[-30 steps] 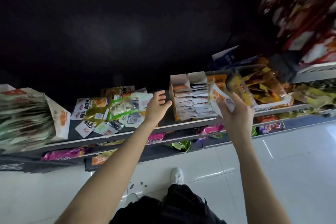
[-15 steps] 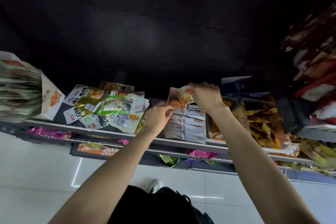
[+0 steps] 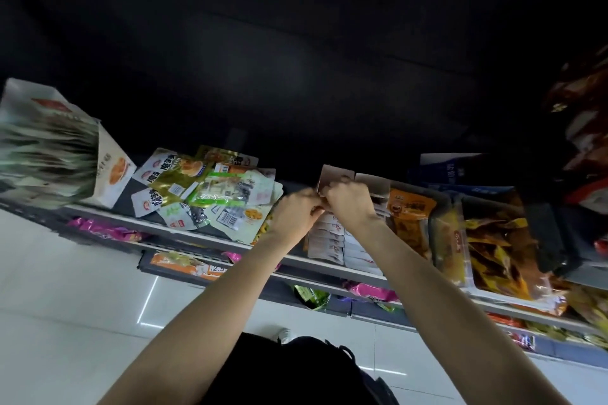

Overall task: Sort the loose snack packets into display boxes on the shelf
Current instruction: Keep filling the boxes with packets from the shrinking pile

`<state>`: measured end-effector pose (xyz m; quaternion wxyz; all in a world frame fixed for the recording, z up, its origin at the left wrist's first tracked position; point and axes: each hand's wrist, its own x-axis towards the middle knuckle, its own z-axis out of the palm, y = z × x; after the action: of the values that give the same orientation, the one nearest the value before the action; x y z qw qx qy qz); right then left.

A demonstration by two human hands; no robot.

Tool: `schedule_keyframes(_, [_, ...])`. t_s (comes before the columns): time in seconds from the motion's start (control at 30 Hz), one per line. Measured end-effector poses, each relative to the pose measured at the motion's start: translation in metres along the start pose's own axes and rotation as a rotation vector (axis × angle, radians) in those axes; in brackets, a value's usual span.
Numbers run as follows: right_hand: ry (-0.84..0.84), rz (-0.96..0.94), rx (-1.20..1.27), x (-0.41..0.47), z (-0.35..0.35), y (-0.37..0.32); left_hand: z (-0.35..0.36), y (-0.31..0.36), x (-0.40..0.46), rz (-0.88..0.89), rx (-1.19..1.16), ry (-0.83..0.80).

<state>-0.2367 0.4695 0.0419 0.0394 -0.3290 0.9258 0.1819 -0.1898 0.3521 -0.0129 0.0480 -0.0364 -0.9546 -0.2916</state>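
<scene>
Cardboard, pale and open-topped, forms the display box point(image 3: 339, 233) under both hands; its long axis runs from the shelf's front edge back toward the dark rear, with a raised flap point(image 3: 335, 176) standing at the far end just beyond the knuckles. White packets point(image 3: 325, 242) fill it in two rows, stacked face up like shingles, each lying crosswise to the box; red marks show on them, too small to read.

Both hands meet over the box's far end. The left hand point(image 3: 297, 215) has its fingers curled inward, tips against the right hand's. The right hand point(image 3: 350, 204) is likewise curled, knuckles up. Whatever they pinch between them is hidden by the fingers, so I cannot tell what either holds.

Left of the left hand, a loose heap of snack packets point(image 3: 210, 194) lies on the shelf point(image 3: 204, 238), pointing every which way: white ones with bold Chinese characters, gold foil, a green-striped clear one, and one turned up to show a barcode. Further left a tall box point(image 3: 108, 174) with an orange picture on its side holds upright green-and-white packets.

Right of the right hand sits an orange packet point(image 3: 411, 207) with blurred writing, then a clear-fronted bin of yellow and brown packets point(image 3: 493, 246). Below the forearms, a lower shelf carries an orange price strip point(image 3: 184, 268) reading partly "2.5".
</scene>
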Motion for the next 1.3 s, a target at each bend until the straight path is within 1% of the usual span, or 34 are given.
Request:
schedule_keyframes(0.07, [-0.029,0.044,0.022,-0.001,-0.005,-0.002,-0.003,-0.005,-0.004,-0.024,-0.106,-0.009])
schedule_keyframes(0.13, [-0.029,0.137,0.134,-0.008,-0.012,-0.003,-0.01,-0.015,-0.016,-0.066,-0.218,0.045])
schedule_keyframes(0.17, [0.022,0.178,0.21,-0.014,-0.017,-0.004,-0.016,-0.024,-0.022,-0.098,-0.235,0.092])
schedule_keyframes(0.23, [0.262,0.208,0.402,-0.028,-0.026,-0.016,-0.031,-0.048,-0.037,-0.178,-0.22,0.178])
schedule_keyframes(0.27, [0.391,0.202,0.516,-0.031,-0.03,-0.026,-0.039,-0.063,-0.044,-0.214,-0.186,0.2])
schedule_keyframes(0.3, [0.483,0.19,0.616,-0.031,-0.03,-0.037,-0.045,-0.079,-0.05,-0.243,-0.141,0.209])
schedule_keyframes(0.33, [0.487,0.173,0.703,-0.025,-0.029,-0.05,-0.051,-0.096,-0.054,-0.262,-0.09,0.204])
schedule_keyframes(0.37, [0.401,0.159,0.775,-0.015,-0.023,-0.063,-0.055,-0.112,-0.055,-0.271,-0.042,0.181])
schedule_keyframes(0.4, [0.263,0.157,0.836,-0.003,-0.014,-0.077,-0.057,-0.127,-0.055,-0.276,-0.006,0.127])
schedule_keyframes(0.47, [0.007,0.181,0.897,0.024,0.004,-0.104,-0.06,-0.153,-0.049,-0.283,0.077,-0.085])
schedule_keyframes(0.5, [-0.08,0.204,0.894,0.036,0.013,-0.116,-0.06,-0.164,-0.045,-0.272,0.137,-0.201])
schedule_keyframes(0.57, [-0.182,0.274,0.904,0.055,0.025,-0.132,-0.06,-0.177,-0.039,-0.223,0.221,-0.373])
schedule_keyframes(0.63, [-0.208,0.357,0.949,0.064,0.028,-0.14,-0.059,-0.179,-0.041,-0.188,0.265,-0.433])
schedule_keyframes(0.7, [-0.15,0.453,0.904,0.063,0.027,-0.144,-0.058,-0.175,-0.049,-0.143,0.333,-0.397])
schedule_keyframes(0.77, [-0.08,0.495,0.775,0.057,0.027,-0.146,-0.056,-0.173,-0.056,-0.101,0.373,-0.359])
schedule_keyframes(0.83, [-0.041,0.465,0.719,0.051,0.027,-0.147,-0.054,-0.171,-0.061,-0.08,0.384,-0.345])
schedule_keyframes(0.9, [-0.005,0.423,0.739,0.044,0.023,-0.149,-0.055,-0.17,-0.063,-0.102,0.381,-0.361])
schedule_keyframes(0.93, [0.04,0.399,0.757,0.04,0.019,-0.15,-0.055,-0.169,-0.063,-0.114,0.376,-0.366])
schedule_keyframes(1.0, [0.195,0.366,0.802,0.032,0.008,-0.153,-0.057,-0.169,-0.063,-0.101,0.361,-0.328])
schedule_keyframes(1.03, [0.286,0.359,0.824,0.028,0.001,-0.155,-0.058,-0.17,-0.063,-0.077,0.329,-0.264])
schedule_keyframes(1.1, [0.443,0.356,0.868,0.018,-0.019,-0.158,-0.065,-0.172,-0.066,0.011,0.234,-0.058])
schedule_keyframes(1.17, [0.545,0.392,0.931,0.008,-0.04,-0.158,-0.078,-0.175,-0.07,0.097,0.144,0.165])
schedule_keyframes(1.2, [0.588,0.418,0.961,0.003,-0.05,-0.156,-0.088,-0.175,-0.071,0.12,0.106,0.246])
schedule_keyframes(1.23, [0.627,0.434,0.983,-0.001,-0.059,-0.155,-0.098,-0.175,-0.073,0.148,0.082,0.286])
schedule_keyframes(1.27, [0.659,0.448,0.998,-0.005,-0.067,-0.153,-0.108,-0.173,-0.073,0.176,0.058,0.27])
schedule_keyframes(1.3, [0.683,0.455,1.01,-0.008,-0.074,-0.152,-0.117,-0.168,-0.074,0.2,0.026,0.208])
